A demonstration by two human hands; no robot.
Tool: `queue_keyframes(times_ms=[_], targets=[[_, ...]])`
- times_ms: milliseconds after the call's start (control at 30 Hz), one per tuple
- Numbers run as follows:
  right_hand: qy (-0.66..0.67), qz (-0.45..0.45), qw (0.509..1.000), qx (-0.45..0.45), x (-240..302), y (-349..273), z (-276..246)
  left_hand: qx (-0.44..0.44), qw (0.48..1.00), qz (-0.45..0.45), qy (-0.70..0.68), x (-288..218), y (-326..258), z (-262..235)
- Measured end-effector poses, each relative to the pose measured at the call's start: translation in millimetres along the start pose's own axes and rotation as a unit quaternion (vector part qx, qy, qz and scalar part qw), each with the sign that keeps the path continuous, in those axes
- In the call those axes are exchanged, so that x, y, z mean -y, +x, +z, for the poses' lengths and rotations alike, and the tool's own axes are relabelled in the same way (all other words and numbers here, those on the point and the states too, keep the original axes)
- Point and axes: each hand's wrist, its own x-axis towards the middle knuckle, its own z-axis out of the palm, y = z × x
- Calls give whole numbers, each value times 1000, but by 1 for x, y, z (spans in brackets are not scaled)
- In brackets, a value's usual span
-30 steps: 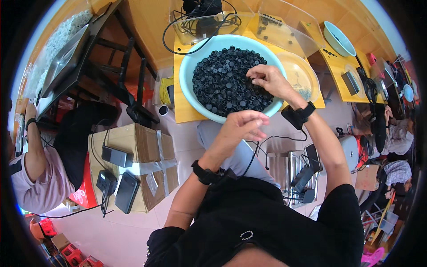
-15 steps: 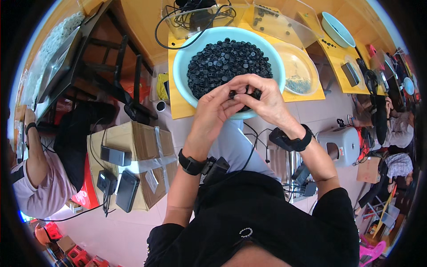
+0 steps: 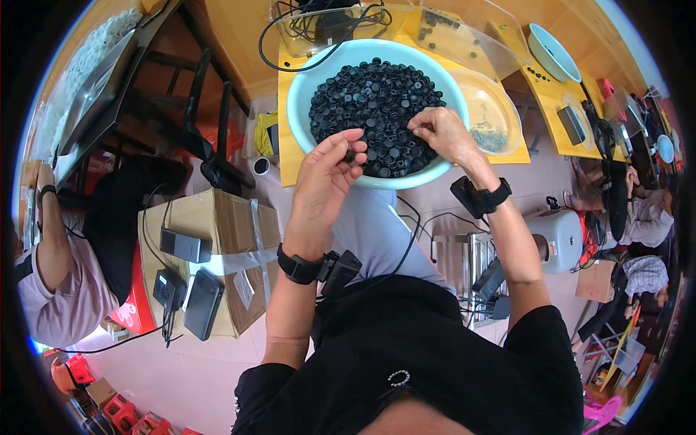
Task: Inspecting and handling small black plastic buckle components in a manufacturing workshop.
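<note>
A: What sits closest to me?

B: At six o'clock I see the black shirt [image 3: 406,362], and both forearms run up from it, each with a black wrist strap. At eight o'clock a cardboard box [image 3: 217,254] carries three dark devices [image 3: 185,246].

A: And my left hand?

B: My left hand [image 3: 326,177] is raised near the centre, just at the near rim of the light blue basin [image 3: 301,94]. Thumb and forefinger are pinched on one small black cap [image 3: 350,155]; the other fingers are loosely curled.

A: The right one?

B: My right hand [image 3: 442,134] is at one o'clock from the left, over the basin's right half. Its fingertips are drawn together, touching the heap of black caps [image 3: 373,94]; I cannot tell whether they grip one.

A: Where is that heap?

B: It fills the basin at twelve o'clock, on the orange table [image 3: 286,156]. Just beside it at two o'clock is a clear bowl [image 3: 493,109] with small greyish bits. Beyond the basin lie black cables [image 3: 319,22] and a clear lid [image 3: 464,40].

A: Anyone else?

B: At nine o'clock a person in a pale pink sleeve [image 3: 58,304], well apart from my hands
</note>
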Motion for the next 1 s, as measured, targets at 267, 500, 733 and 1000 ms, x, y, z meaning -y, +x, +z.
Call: queue_keyframes(times_ms=[267, 500, 733, 1000], targets=[[-136, -101, 985, 36, -2, 30, 29, 12, 1000, -14, -5, -2, 3, 5], [-2, -64, 998, 15, 4, 26, 22, 18, 1000, -10, -1, -3, 3, 5], [114, -55, 992, 1, 9, 15, 4, 38, 999, -20, 5, 2, 7, 8], [509, 73, 853, 86, 14, -10, -14, 38, 997, -27, 53, 11, 15, 18]])
